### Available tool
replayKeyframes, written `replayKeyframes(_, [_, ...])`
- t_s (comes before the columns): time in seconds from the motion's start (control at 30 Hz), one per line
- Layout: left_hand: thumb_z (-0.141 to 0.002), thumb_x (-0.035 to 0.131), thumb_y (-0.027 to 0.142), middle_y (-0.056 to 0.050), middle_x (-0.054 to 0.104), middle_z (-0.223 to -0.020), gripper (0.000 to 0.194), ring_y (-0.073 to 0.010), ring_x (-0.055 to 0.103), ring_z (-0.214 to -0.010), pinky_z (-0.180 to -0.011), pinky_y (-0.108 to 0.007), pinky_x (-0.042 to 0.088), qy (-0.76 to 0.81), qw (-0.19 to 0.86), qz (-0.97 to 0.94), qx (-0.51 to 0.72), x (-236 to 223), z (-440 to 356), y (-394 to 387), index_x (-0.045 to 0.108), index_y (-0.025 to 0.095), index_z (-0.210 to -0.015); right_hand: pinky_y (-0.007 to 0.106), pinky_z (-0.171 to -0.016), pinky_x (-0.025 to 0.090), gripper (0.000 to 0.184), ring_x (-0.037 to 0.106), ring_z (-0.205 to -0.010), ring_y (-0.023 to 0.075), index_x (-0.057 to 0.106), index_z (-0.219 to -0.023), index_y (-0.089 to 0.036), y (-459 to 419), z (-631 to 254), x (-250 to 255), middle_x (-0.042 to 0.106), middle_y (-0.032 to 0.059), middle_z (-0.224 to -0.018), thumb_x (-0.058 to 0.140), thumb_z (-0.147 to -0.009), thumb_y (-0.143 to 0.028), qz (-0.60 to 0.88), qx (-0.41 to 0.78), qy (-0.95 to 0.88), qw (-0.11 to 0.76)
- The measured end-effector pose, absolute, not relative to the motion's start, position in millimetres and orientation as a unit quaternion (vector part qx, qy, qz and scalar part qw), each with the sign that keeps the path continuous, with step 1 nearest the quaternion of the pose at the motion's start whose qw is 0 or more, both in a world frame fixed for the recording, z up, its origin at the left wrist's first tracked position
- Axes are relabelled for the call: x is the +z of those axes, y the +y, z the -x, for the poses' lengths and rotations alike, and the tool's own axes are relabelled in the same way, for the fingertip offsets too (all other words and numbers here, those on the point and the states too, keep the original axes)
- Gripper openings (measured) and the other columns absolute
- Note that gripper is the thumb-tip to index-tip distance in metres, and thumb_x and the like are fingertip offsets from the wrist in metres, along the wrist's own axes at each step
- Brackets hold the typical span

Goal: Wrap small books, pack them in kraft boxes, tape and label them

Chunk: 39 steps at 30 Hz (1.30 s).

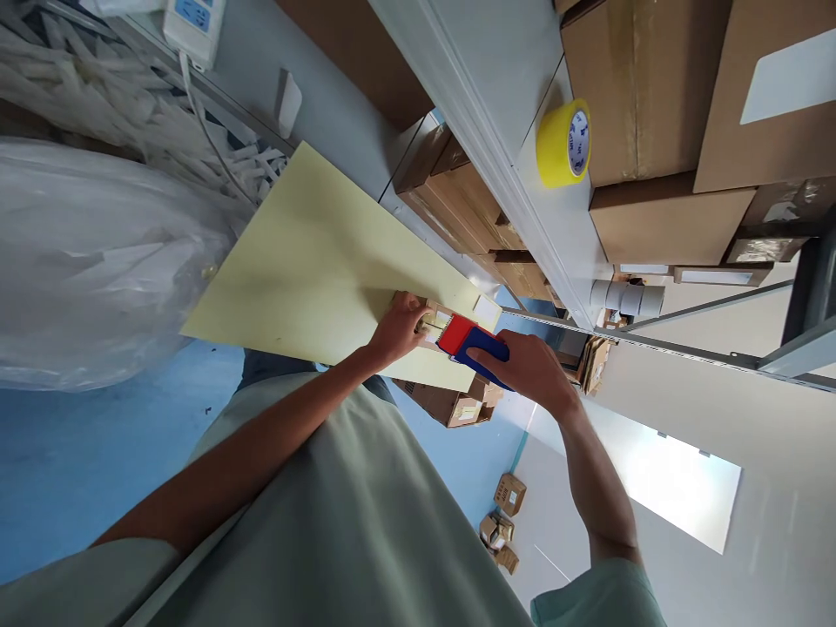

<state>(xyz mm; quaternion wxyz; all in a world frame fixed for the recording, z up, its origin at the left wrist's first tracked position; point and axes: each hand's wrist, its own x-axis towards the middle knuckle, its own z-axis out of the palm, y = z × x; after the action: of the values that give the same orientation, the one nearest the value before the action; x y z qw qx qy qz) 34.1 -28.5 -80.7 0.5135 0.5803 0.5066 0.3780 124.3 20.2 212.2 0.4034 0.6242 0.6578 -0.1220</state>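
On a pale yellow board (313,261), my left hand (400,329) has its fingers closed against a small brown cardboard box (444,315). A yellowish strip shows on the box beside the fingertips. My right hand (532,370) is wrapped round the blue part of a red and blue tape dispenser (471,341). Its red end lies over the box, close to my left fingers. Whether the dispenser touches the box I cannot tell. A white label (487,308) lies near the board's far corner.
A yellow tape roll (562,144) stands on the shelf (483,78), among cardboard boxes (640,87). Grey-white rolls (627,298) sit farther along. A large plastic bag (97,261) bulges at left, below a white device (194,30) with a cord. An open carton (450,402) stands below the board.
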Motion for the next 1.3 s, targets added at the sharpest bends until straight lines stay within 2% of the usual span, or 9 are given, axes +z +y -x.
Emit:
replayKeyframes(0.07, [-0.088,0.071,0.016,-0.016,0.06,-0.123,0.034,-0.0335,0.059,-0.121,-0.108,-0.051,0.055,0.52,0.497,-0.598,0.354,-85,-34,-26,0.077,0.021,-0.121,0.031,-0.065,0.038,0.056,0.071,-0.075,0.025,0.068,-0.09,-0.024,19,-124,211,0.076,0.0067,-0.079,0.057,-0.103,-0.077,-0.62,-0.116,0.661,0.406])
replayKeyframes(0.23, [-0.094,0.073,0.023,-0.016,0.061,-0.124,0.036,-0.033,0.061,-0.12,-0.101,-0.043,0.058,0.537,0.47,-0.64,0.284,-86,-28,-25,0.076,0.023,-0.13,0.031,-0.066,0.037,0.057,0.07,-0.074,0.024,0.067,-0.089,-0.023,19,-133,211,0.076,0.0066,-0.081,0.054,-0.105,-0.076,-0.623,-0.113,0.657,0.41])
replayKeyframes(0.43, [-0.091,0.079,0.025,-0.014,0.061,-0.129,0.043,-0.0331,0.062,-0.121,-0.097,-0.041,0.058,0.56,0.463,-0.651,0.221,-76,-26,-18,0.073,0.026,-0.134,0.03,-0.063,0.036,0.058,0.07,-0.074,0.0235,0.066,-0.088,-0.023,22,-169,209,0.077,0.007,-0.082,0.051,-0.106,-0.076,-0.634,-0.127,0.642,0.411])
replayKeyframes(0.6, [-0.087,0.077,0.016,-0.013,0.063,-0.117,0.045,-0.0334,0.062,-0.12,-0.107,-0.046,0.056,0.53,0.472,-0.652,0.265,-90,-37,-19,0.072,0.022,-0.131,0.03,-0.066,0.038,0.056,0.073,-0.081,0.0239,0.068,-0.088,-0.022,23,-211,195,0.079,0.0082,-0.089,0.053,-0.107,-0.073,-0.632,-0.154,0.638,0.412])
replayKeyframes(0.73, [-0.084,0.076,0.013,-0.012,0.062,-0.121,0.047,-0.0316,0.061,-0.12,-0.113,-0.051,0.054,0.503,0.465,-0.656,0.317,-107,-41,-24,0.069,0.021,-0.13,0.029,-0.067,0.04,0.058,0.074,-0.086,0.0241,0.071,-0.088,-0.022,21,-246,175,0.08,0.009,-0.093,0.053,-0.106,-0.074,-0.627,-0.186,0.641,0.4])
replayKeyframes(0.93, [-0.081,0.077,0.014,-0.011,0.064,-0.125,0.053,-0.0305,0.063,-0.125,-0.113,-0.051,0.055,0.504,0.468,-0.668,0.284,-106,-35,-22,0.069,0.022,-0.133,0.03,-0.07,0.044,0.063,0.076,-0.092,0.0274,0.076,-0.102,-0.019,23,-295,134,0.081,0.0133,-0.1,0.054,-0.104,-0.078,-0.603,-0.221,0.661,0.388])
replayKeyframes(1.2, [-0.079,0.079,0.019,-0.009,0.066,-0.126,0.051,-0.0216,0.073,-0.093,-0.101,-0.047,0.066,0.556,0.504,-0.622,0.223,-95,-31,-19,0.074,0.024,-0.13,0.03,-0.079,0.051,0.063,0.077,-0.108,0.0305,0.079,-0.111,-0.017,39,-339,68,0.081,0.0177,-0.119,0.055,-0.105,-0.075,-0.553,-0.296,0.687,0.366])
replayKeyframes(1.3, [-0.076,0.078,0.015,-0.008,0.067,-0.125,0.054,-0.0214,0.075,-0.094,-0.098,-0.045,0.067,0.585,0.49,-0.61,0.215,-90,-34,-23,0.072,0.025,-0.129,0.032,-0.082,0.052,0.065,0.077,-0.113,0.0331,0.078,-0.128,-0.02,38,-346,50,0.082,0.0171,-0.12,0.054,-0.105,-0.076,-0.546,-0.308,0.7,0.343])
